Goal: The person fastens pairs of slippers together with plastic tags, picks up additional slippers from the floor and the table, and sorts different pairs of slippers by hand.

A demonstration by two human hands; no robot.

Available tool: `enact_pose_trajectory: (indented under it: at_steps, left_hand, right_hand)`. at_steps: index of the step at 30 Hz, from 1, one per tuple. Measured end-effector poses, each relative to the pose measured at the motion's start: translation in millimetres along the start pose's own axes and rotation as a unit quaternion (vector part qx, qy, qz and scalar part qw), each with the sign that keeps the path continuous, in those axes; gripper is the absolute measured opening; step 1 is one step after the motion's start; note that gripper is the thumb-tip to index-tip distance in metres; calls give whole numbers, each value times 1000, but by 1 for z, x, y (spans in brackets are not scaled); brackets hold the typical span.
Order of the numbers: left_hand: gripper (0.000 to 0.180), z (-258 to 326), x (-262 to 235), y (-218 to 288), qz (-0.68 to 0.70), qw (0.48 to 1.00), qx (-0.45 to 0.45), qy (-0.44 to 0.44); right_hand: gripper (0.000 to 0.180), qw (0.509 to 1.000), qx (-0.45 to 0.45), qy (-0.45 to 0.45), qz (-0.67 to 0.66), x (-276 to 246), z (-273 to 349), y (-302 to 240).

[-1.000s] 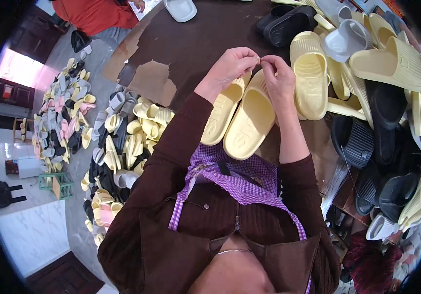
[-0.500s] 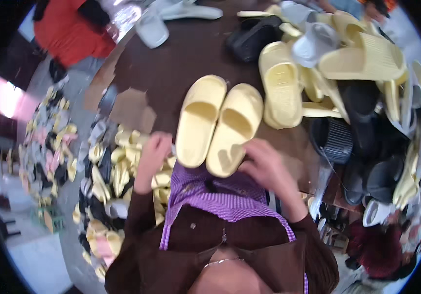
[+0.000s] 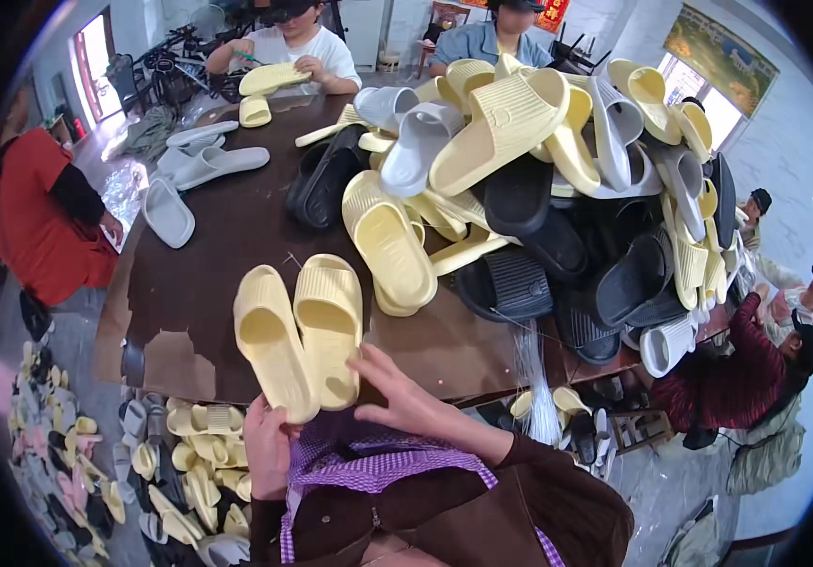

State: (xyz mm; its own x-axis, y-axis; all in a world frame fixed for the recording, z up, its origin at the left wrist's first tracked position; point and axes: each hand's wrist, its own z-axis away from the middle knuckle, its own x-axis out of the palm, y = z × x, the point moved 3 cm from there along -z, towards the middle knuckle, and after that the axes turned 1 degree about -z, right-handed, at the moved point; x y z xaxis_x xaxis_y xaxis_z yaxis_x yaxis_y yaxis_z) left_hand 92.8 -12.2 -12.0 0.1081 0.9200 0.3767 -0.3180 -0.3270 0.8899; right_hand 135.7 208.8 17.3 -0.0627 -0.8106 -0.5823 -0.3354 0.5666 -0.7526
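Observation:
A pair of pale yellow slippers lies side by side at the near edge of the brown table, toes pointing away from me. My left hand (image 3: pixel 269 437) pinches the heel of the left slipper (image 3: pixel 260 326), thumb on top. My right hand (image 3: pixel 405 395) is beside the heel of the right slipper (image 3: pixel 329 317), fingers spread; its fingertips are at the slipper's edge, and I cannot tell if they touch. Just beyond, another yellow slipper (image 3: pixel 389 241) lies against a big heap of yellow, grey and black slippers.
White strands (image 3: pixel 536 378) hang off the edge of the table (image 3: pixel 227 250). Pale grey slippers (image 3: pixel 208 165) lie at the far left. Many slippers (image 3: pixel 203 454) cover the floor at left. A person in white (image 3: pixel 317 47) handles a yellow slipper across the table; others sit around.
My view has tilted up and turned, showing more of the room. My left hand has come onto the left slipper's heel. The fingers of my right hand have spread.

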Motion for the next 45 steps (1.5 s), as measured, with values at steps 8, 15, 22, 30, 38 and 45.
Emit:
enact_pose_trajectory:
  at_steps: [8, 15, 22, 30, 38, 45]
  left_hand:
    - [39, 3, 31, -9, -47, 996, 77, 25]
    - [42, 18, 36, -15, -77, 992, 97, 29]
    - [44, 35, 61, -18, -80, 986, 145, 20]
    - [29, 14, 47, 0, -176, 948, 257, -64]
    - [13, -74, 12, 19, -392, 848, 353, 49]
    - [13, -87, 11, 10, -444, 825, 342, 75]
  right_hand:
    - [66, 818, 239, 34, -522, 3, -6, 19]
    - [69, 886, 191, 7, -423, 10, -13, 7]
    - [68, 973, 63, 91, -201, 21, -19, -8]
    - [62, 947, 62, 98, -300, -85, -19, -45]
    - [51, 873, -105, 424, -215, -285, 27, -99]
    - [42, 806, -84, 564, -158, -450, 65, -94]
